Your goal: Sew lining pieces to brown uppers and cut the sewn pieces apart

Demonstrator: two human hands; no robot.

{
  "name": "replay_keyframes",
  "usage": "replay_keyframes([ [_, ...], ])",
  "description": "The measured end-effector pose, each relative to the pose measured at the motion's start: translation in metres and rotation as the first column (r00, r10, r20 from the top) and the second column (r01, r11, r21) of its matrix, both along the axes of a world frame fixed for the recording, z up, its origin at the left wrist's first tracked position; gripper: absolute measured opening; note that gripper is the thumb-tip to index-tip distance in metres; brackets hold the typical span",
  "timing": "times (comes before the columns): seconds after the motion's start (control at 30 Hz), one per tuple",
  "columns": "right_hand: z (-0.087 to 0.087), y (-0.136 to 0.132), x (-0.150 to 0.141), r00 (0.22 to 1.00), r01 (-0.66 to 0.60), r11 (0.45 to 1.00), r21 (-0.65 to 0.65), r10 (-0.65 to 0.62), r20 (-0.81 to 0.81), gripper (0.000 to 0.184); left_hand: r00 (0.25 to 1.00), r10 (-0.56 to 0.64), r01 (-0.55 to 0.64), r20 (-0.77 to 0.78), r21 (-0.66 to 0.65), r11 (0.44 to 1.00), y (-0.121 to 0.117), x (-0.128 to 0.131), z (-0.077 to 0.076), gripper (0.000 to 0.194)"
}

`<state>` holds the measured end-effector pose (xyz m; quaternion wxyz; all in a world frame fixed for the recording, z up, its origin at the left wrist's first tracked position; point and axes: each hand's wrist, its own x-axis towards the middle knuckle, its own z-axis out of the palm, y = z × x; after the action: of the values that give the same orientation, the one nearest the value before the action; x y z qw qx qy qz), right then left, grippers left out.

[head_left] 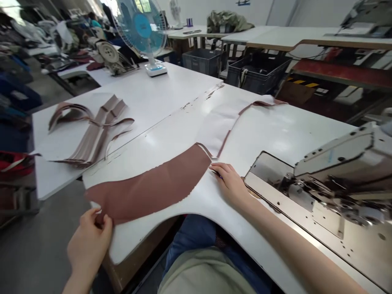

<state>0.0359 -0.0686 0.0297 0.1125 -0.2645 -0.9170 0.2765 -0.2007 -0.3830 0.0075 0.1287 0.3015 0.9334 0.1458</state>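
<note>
At the near edge of the white table [190, 122], the left hand [88, 243] pinches the near-left end of a curved brown fabric piece [153, 185], thumb and fingers closed on its tip. The right hand [229, 181] lies flat and open on the fabric's far-right end, possibly pinning a thin tool, though that is too small to tell. Just right of it stands the sewing machine [330, 179]. Toward the far-left edge lies a stack of brown strips [92, 136]; a blue fan [142, 30] stands at the far edge.
</note>
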Motion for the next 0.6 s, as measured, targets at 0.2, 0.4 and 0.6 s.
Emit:
replay_keyframes([
  [0.2, -0.021, -0.002, -0.050, 0.983, -0.166, 0.984, 0.059, 0.160, 0.092, 0.035, 0.858, 0.035, -0.019, -0.513, 0.037, 0.999, 0.034, 0.001, 0.020, 0.065],
  [0.4, -0.018, -0.008, -0.026, 0.978, -0.179, 0.978, 0.102, 0.166, 0.127, 0.038, 0.746, -0.655, 0.647, -0.121, -0.107, 0.755, 0.120, -0.014, 0.004, 0.052],
  [0.6, -0.008, -0.007, -0.001, 0.977, -0.152, 0.968, 0.198, 0.118, 0.176, 0.039, 0.854, -0.505, 0.489, -0.125, -0.140, 0.861, 0.108, -0.028, -0.020, 0.054],
])
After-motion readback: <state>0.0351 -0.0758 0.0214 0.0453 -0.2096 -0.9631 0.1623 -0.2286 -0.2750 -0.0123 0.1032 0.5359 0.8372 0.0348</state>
